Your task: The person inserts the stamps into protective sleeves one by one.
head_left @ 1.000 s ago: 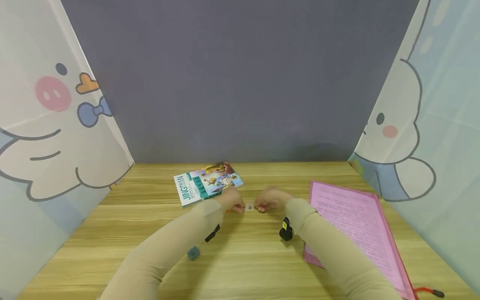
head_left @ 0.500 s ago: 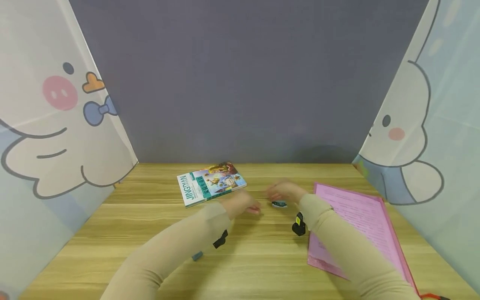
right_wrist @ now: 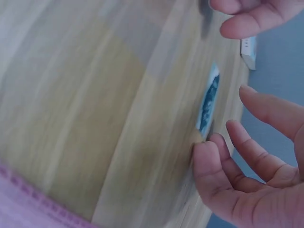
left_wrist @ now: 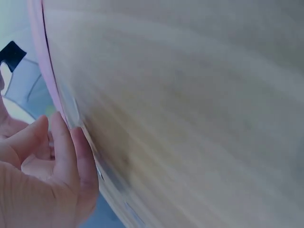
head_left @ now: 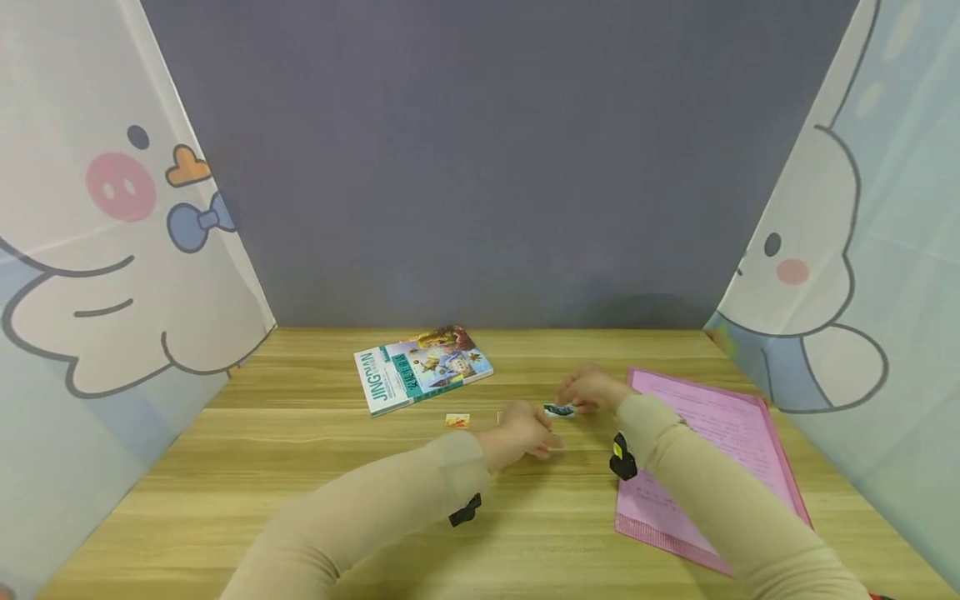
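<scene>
My left hand [head_left: 527,429] hovers over the middle of the table, fingers loosely bent and nothing between them; its fingers [left_wrist: 64,147] show at the lower left of the left wrist view. Just right of it lies a small flat card with a dark teal picture [head_left: 558,411]. My right hand [head_left: 591,388] is at that card's right end. In the right wrist view, a fingertip [right_wrist: 206,154] meets the near end of the teal card [right_wrist: 209,102], while the other fingers stay spread. A pale card [head_left: 500,416] is mostly hidden behind my left hand.
A small yellow-orange card [head_left: 457,421] lies left of my left hand. Behind it is a colourful book [head_left: 423,367]. On the right, a pink document folder [head_left: 697,450] with printed sheets lies partly under my right forearm. A dark grey panel [head_left: 487,167] stands behind the table.
My left hand has moved right and toward me from beside the pale card, uncovering the orange card. My right hand has moved right, to the teal card. The grey-blue block is now hidden by my left forearm.
</scene>
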A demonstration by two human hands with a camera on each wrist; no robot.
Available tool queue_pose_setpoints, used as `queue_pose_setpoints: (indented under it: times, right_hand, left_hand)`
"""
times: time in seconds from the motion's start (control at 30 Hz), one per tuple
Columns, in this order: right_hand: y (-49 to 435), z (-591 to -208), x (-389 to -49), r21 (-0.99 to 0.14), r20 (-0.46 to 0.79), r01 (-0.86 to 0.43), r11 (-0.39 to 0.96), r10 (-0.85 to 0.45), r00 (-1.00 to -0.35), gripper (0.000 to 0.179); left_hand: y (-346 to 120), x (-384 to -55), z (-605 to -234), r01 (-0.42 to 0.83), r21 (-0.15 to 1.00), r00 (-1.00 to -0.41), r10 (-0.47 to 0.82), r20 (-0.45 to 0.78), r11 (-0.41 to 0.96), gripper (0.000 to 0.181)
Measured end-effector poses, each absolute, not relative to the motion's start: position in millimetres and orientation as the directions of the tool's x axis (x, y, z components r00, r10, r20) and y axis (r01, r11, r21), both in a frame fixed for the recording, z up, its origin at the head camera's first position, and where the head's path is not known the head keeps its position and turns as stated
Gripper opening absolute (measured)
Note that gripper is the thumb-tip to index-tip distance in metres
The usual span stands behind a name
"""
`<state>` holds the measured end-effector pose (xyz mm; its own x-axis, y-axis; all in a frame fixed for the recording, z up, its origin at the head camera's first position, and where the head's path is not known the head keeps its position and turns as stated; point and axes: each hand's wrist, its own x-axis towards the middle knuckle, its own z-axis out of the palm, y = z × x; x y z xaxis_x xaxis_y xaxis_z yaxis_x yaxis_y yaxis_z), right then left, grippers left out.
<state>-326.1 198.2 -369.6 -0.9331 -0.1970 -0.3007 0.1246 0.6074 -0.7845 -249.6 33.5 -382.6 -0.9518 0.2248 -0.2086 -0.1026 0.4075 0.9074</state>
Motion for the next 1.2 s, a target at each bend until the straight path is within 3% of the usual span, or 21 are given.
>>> queue_pose_setpoints:
  times: [0.53,0.9,1.2]
  right_hand:
    - [197,-381,-322,-0.689,-0.204,0.03,0.724,-0.155,-0.967,0.019]
    - [196,-383,-316,-0.678,-0.193,0.0,0.735,-0.178,-0.965,0.015]
    - [196,-377,-316,-0.699,-0.178,-0.01,0.715,-0.187,-0.966,0.011]
  left_hand:
    - [49,-252,-390,0.053,0.752,-0.947,0.271,-0.17,0.657,0.027]
    - [48,-247,-394,0.051,0.78,-0.951,0.268,-0.153,0.624,0.027]
    - [51,-250,-395,0.106,0.735,-0.946,0.295,-0.133,0.669,0.019]
